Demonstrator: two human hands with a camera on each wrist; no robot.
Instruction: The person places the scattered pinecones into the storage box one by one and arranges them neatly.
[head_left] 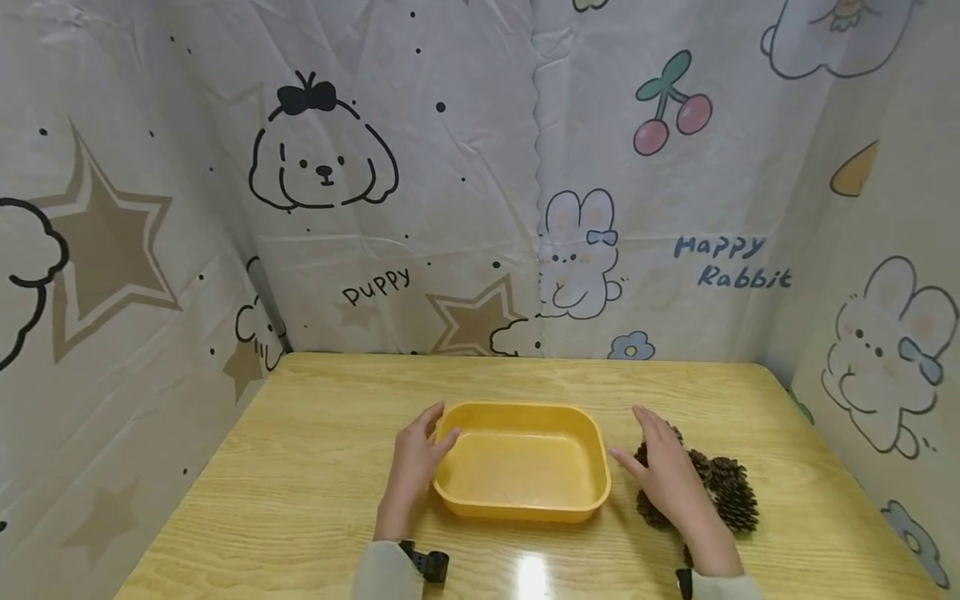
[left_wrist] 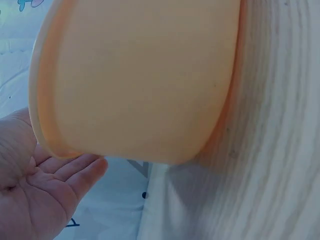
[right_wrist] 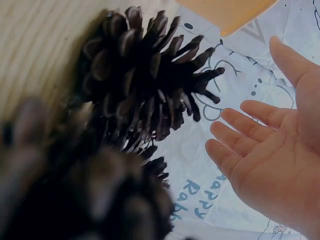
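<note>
Cartoon-printed sheets (head_left: pixel 465 192) with puppies, rabbits and stars wall in a pale wooden table (head_left: pixel 315 467) on three sides. Near the middle of the table sits a shallow yellow tray (head_left: pixel 522 498), rectangular with rounded corners and nothing inside it.

At the tray's left end is the left hand (head_left: pixel 415 461); its fingers are straight and lie along the rim there, apparently touching it. The left wrist view shows the palm open beside the tray wall (left_wrist: pixel 140 80), with nothing pinched. The right hand (head_left: pixel 670 472) hovers flat, fingers spread and relaxed, just right of the tray and above a cluster of dark pine cones (head_left: pixel 731 492). From the right wrist view the fingers (right_wrist: pixel 260 115) are straight and apart from the nearest cone (right_wrist: pixel 150 75), holding nothing.

The cones lie on the table just beside the tray's right end, close together and partly hidden under the hand, so their count is unclear.

I judge each cone light, stiff and rough, with open woody scales that could snap or prick if squeezed hard. A loose hold from above, fingertips around the widest part of the body, looks safest; the scale tips give grip, so slipping seems unlikely. The tray looks like thin, light plastic, smooth and likely to slide on the glossy tabletop, best steadied at its rim.
</note>
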